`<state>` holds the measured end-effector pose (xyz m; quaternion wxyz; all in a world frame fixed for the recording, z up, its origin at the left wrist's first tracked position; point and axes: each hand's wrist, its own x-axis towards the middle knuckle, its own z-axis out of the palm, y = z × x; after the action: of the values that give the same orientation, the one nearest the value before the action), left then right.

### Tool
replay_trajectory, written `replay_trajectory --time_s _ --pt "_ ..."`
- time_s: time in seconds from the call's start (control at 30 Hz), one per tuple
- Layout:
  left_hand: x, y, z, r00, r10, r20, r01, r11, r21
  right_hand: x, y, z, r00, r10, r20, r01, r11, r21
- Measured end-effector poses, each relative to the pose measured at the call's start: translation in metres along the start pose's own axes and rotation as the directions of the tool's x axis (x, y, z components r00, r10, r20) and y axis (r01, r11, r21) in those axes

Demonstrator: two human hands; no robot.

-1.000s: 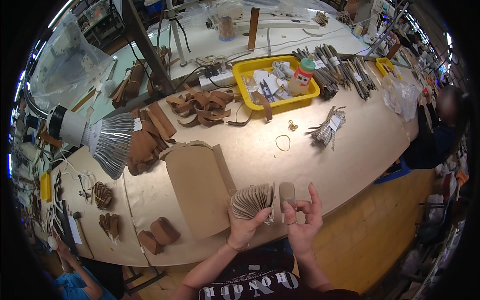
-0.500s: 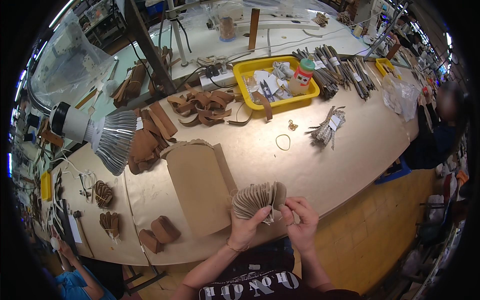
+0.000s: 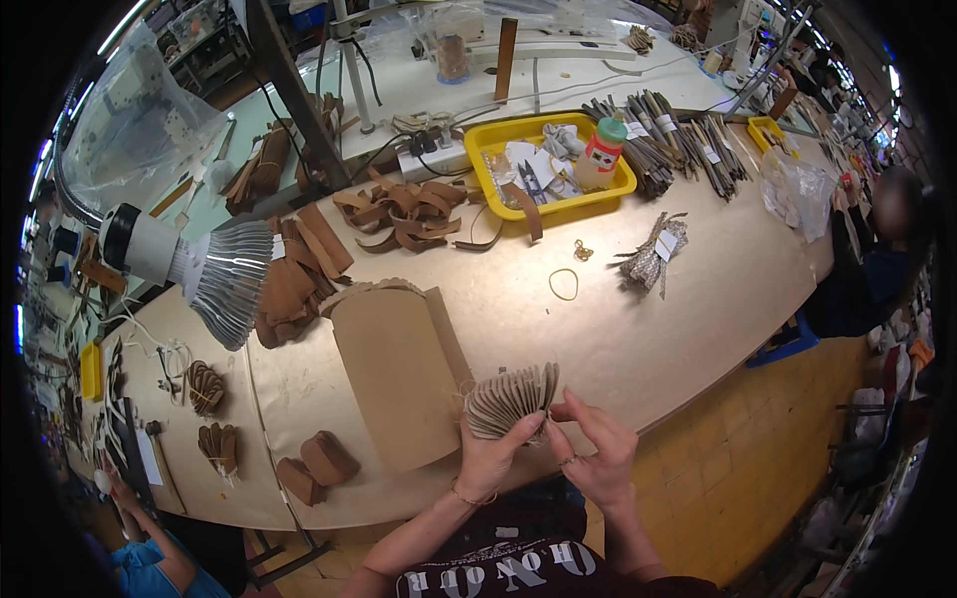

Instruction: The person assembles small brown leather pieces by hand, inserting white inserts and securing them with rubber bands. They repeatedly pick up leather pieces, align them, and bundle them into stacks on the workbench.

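Observation:
My left hand (image 3: 488, 453) is closed around the lower end of a fanned stack of thin beige pieces (image 3: 503, 399), probably leather or fabric, with the thumb across its front. The upper edges spread apart like pages. At the stack's right-hand lower end, the thumb and forefinger of my right hand (image 3: 601, 453) pinch close to the outermost piece; the exact contact is partly hidden. Loose thread ends stick out at the stack's left side. Just left of my hands lies a pile of large tan sheets (image 3: 394, 379) with a rounded far end.
A ridged lamp head (image 3: 224, 284) hangs over the table's left. Brown strips (image 3: 404, 211), a yellow tray (image 3: 498, 207) with snips and a bottle, a patterned bundle (image 3: 653, 251) and a rubber band (image 3: 564, 284) lie beyond. Brown blocks (image 3: 329, 458) sit nearer. Other people work at both ends.
The outermost beige piece, held out to the right before, no longer stands apart from the stack. My right fingers have shifted slightly down against the stack's lower end. My left hand stays in place.

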<state>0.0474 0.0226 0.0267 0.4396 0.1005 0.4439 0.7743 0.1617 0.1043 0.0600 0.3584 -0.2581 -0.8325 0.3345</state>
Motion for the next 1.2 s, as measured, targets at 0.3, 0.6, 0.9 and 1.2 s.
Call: replay_trajectory --time_s 0.3,0.6,0.9,1.2 --pt "0.007 -0.01 -0.013 0.978 -0.199 0.063 0.209 0.925 -0.318 -0.006 0.014 -0.005 0.824 0.566 0.008 -0.409 0.584 0.701" --pt "0.003 -0.014 -0.011 0.986 -0.115 0.119 0.143 0.953 -0.266 -0.009 0.001 0.007 0.859 0.477 0.183 -0.469 0.593 0.655" --pt "-0.002 -0.011 -0.013 0.968 -0.163 0.19 0.211 0.938 -0.274 -0.011 0.006 0.009 0.834 0.46 0.306 -0.542 0.576 0.612" --pt "0.015 0.007 -0.019 0.885 0.186 0.428 -0.368 0.841 0.396 -0.027 0.022 0.008 0.788 0.258 0.56 -0.615 0.274 0.739"
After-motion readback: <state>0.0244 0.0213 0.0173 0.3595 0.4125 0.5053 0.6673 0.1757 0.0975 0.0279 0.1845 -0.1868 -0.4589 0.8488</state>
